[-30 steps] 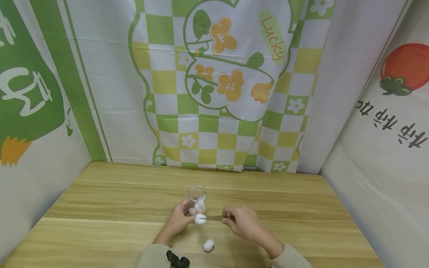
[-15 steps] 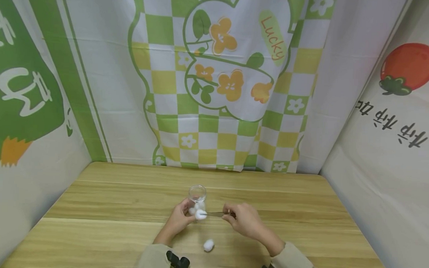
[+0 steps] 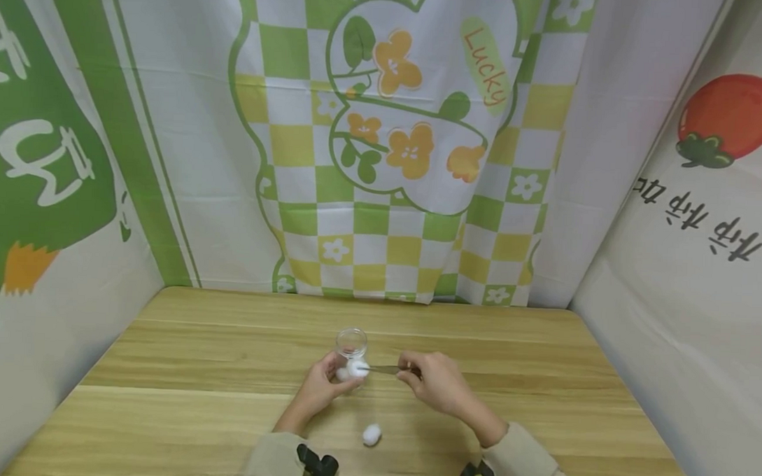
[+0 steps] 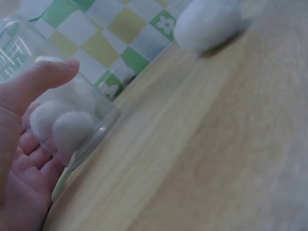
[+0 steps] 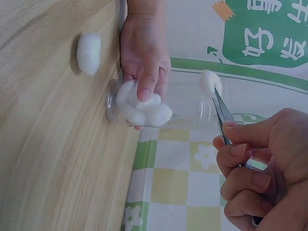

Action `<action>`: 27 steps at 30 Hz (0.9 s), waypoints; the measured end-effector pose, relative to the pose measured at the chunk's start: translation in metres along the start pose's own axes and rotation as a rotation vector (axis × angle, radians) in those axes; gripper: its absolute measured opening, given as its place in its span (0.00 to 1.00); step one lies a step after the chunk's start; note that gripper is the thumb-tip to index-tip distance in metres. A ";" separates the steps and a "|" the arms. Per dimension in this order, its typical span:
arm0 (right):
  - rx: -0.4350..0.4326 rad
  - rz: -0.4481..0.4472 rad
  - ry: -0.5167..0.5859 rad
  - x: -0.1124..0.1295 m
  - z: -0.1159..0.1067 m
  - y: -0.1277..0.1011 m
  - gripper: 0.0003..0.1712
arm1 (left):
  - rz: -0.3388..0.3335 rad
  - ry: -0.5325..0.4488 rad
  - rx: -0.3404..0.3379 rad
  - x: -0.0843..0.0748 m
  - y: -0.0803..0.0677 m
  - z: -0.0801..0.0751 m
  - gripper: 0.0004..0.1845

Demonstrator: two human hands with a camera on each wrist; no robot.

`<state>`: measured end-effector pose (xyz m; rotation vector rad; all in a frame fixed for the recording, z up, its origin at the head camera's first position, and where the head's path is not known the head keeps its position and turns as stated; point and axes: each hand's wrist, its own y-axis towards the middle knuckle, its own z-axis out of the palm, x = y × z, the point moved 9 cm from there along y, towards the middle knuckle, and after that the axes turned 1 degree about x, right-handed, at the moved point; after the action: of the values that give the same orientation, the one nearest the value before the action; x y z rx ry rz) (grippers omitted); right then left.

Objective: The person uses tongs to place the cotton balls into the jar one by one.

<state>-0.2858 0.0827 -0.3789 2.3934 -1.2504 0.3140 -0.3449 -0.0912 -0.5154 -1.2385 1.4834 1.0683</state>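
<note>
My left hand (image 3: 317, 390) holds a clear plastic jar (image 3: 351, 343) low on its side, with the thumb across the near wall. Inside the jar, several white cotton balls (image 5: 144, 108) lie at the bottom. My right hand (image 3: 437, 386) grips metal tweezers (image 5: 222, 113), whose tips pinch another cotton ball (image 5: 210, 83). That ball is level with the jar's rim in the right wrist view; whether it touches the rim I cannot tell. One loose cotton ball (image 3: 372, 435) rests on the table between my forearms.
The wooden table (image 3: 226, 338) spreads out around both hands. A checked cloth (image 3: 368, 230) hangs behind its far edge, and printed cloths hang at both sides. Black devices (image 3: 318, 465) are strapped at both wrists.
My right hand has raised the tweezers and the pinched cotton ball, so they appear higher against the jar. The left hand, the jar and the loose ball have stayed put.
</note>
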 end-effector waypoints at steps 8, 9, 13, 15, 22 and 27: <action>-0.026 -0.009 -0.004 0.001 -0.005 0.007 0.04 | 0.004 0.007 0.005 -0.002 0.000 0.000 0.16; -0.030 -0.005 -0.005 0.001 -0.006 0.008 0.04 | 0.006 0.010 0.005 -0.002 0.000 0.000 0.16; -0.044 0.008 -0.005 0.001 -0.008 0.013 0.04 | 0.016 0.020 0.009 -0.003 0.000 0.000 0.16; -0.048 0.014 -0.002 0.001 -0.009 0.014 0.04 | 0.021 0.026 0.012 -0.003 0.000 0.001 0.16; -0.071 0.017 -0.005 0.000 -0.012 0.018 0.04 | 0.038 0.002 0.018 -0.005 -0.002 0.001 0.19; -0.081 0.032 -0.024 -0.001 -0.012 0.022 0.05 | 0.039 -0.002 0.020 -0.005 -0.003 0.001 0.20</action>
<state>-0.3045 0.0777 -0.3634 2.3175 -1.2880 0.2407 -0.3413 -0.0892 -0.5108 -1.1990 1.5181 1.0778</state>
